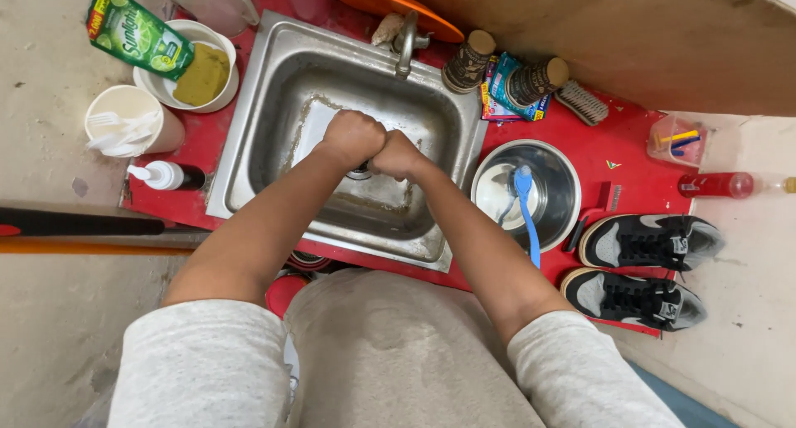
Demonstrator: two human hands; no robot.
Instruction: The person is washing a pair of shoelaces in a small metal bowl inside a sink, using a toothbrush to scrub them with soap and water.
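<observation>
- Your left hand (352, 136) and right hand (398, 154) are both clenched into fists, pressed together knuckle to knuckle over the middle of the steel sink (274, 80); a small dark object (362, 169) peeks out beneath them, but you cannot tell what they grip.
- The drain sits right under your fists; the basin floor around it is wet and streaked.
- The tap (405, 40) stands at the far rim, just beyond your hands, with open basin to the left of them.
- Just right of the sink's edge sits a steel bowl (560, 175) with a blue brush (525, 208) lying in it.
- A pair of black and grey sneakers (647, 266) rests at the right edge of the red counter (630, 138).
- On the left, a white cup of plastic forks (131, 123), a pump bottle (166, 176) and a bowl with a sponge (197, 67) crowd the counter's edge.
</observation>
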